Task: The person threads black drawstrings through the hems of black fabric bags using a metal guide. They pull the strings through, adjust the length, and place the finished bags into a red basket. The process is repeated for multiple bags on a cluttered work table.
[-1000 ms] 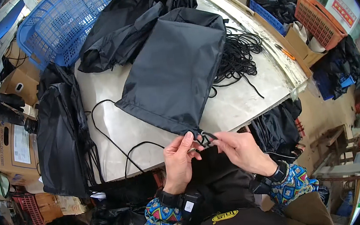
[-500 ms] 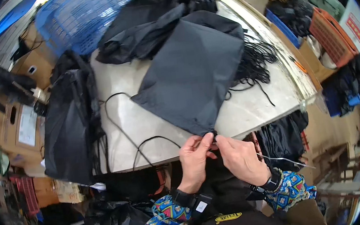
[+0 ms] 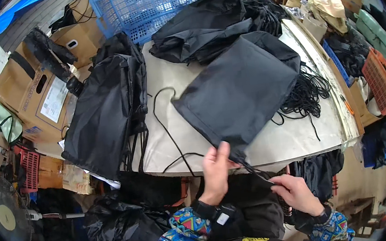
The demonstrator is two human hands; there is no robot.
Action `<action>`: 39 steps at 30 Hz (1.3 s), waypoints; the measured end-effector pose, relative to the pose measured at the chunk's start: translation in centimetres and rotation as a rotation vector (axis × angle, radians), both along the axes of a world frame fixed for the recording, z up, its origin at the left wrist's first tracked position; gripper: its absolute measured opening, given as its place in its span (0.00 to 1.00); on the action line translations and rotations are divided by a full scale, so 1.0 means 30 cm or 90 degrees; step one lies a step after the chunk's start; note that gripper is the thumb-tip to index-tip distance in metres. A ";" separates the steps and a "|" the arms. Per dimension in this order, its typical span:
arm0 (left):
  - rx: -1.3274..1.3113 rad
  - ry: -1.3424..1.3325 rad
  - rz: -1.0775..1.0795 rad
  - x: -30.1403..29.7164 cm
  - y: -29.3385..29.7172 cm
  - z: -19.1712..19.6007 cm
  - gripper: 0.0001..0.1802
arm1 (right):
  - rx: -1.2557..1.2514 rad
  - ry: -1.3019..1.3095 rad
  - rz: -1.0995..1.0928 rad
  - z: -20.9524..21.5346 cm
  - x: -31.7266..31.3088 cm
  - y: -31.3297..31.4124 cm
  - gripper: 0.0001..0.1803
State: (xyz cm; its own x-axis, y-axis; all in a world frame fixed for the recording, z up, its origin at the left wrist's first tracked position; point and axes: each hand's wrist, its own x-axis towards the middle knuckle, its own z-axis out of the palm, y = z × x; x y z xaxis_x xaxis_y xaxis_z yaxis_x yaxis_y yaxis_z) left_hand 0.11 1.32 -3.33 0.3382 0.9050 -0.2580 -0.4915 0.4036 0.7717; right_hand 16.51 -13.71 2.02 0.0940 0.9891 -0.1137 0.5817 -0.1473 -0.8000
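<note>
Left grip pinches black bag, right grip pinches cord past near edge; bag pile left, cord heap right, tabletop bare near-right.

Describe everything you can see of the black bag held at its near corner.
The black bag is roughly rectangular and looks like thin, faintly shiny synthetic cloth. It lies slanted and mostly flat on the pale table, its far end rumpled. The left hand holds its gathered near corner, from which dark cords run to the right hand.
</note>
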 end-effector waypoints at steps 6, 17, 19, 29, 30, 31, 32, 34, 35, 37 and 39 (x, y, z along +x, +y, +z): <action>0.083 0.104 -0.004 -0.038 0.058 -0.049 0.13 | -0.150 0.127 -0.041 0.006 0.115 -0.139 0.08; 0.044 0.094 -0.176 0.027 -0.014 0.014 0.11 | -0.218 0.368 -0.070 0.012 -0.013 -0.005 0.12; 0.039 0.087 -0.177 0.029 -0.009 0.018 0.10 | -0.239 0.353 -0.026 0.014 0.001 -0.039 0.12; 0.166 0.068 -0.260 0.068 -0.125 0.013 0.11 | 0.152 -0.083 0.017 -0.120 -0.044 0.029 0.06; 0.200 0.102 -0.243 0.051 -0.119 0.019 0.11 | 0.173 -0.238 0.080 -0.067 -0.039 0.043 0.04; 0.233 0.133 -0.227 0.045 -0.113 0.031 0.11 | 0.231 -0.196 0.059 -0.017 -0.031 0.053 0.04; 0.285 0.125 -0.157 0.049 -0.108 0.066 0.11 | 0.294 -0.156 0.036 0.031 -0.018 0.064 0.05; 0.423 0.375 -0.200 -0.027 -0.098 0.057 0.10 | 0.423 -0.185 -0.114 0.136 0.020 0.093 0.08; 0.482 0.381 -0.196 -0.040 -0.103 0.074 0.10 | 0.478 -0.190 -0.165 0.211 0.034 0.106 0.11; 0.603 0.389 -0.191 -0.059 -0.113 0.056 0.09 | 0.553 -0.094 -0.252 0.294 0.032 0.143 0.16; 0.684 0.348 -0.199 -0.071 -0.110 0.044 0.09 | 0.607 0.025 -0.269 0.318 0.016 0.169 0.16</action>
